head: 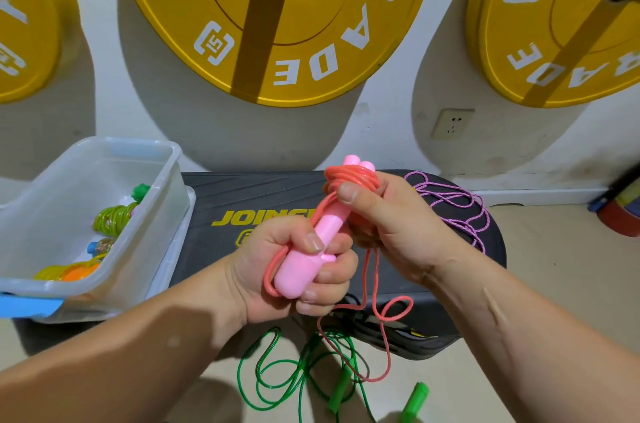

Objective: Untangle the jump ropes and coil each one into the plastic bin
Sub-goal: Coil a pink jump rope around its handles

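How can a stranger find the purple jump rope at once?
Find the black step platform under the yellow weight plates. On its right end, behind the right hand, the purple jump rope lies in loose loops. Only it is purple; the pink rope is held, the green rope lies on the floor.

Black step platform [242,190] under and behind both hands, its yellow lettering [256,217] just left of the left hand [294,266]. Three yellow weight plates hang on the white wall: one [329,24] straight above the hands, one [554,24] up-right of the right hand [391,225], one [24,41] far up-left. Wall socket [452,124] above the right hand. Red object [620,218] far to its right — cut off by the frame edge.
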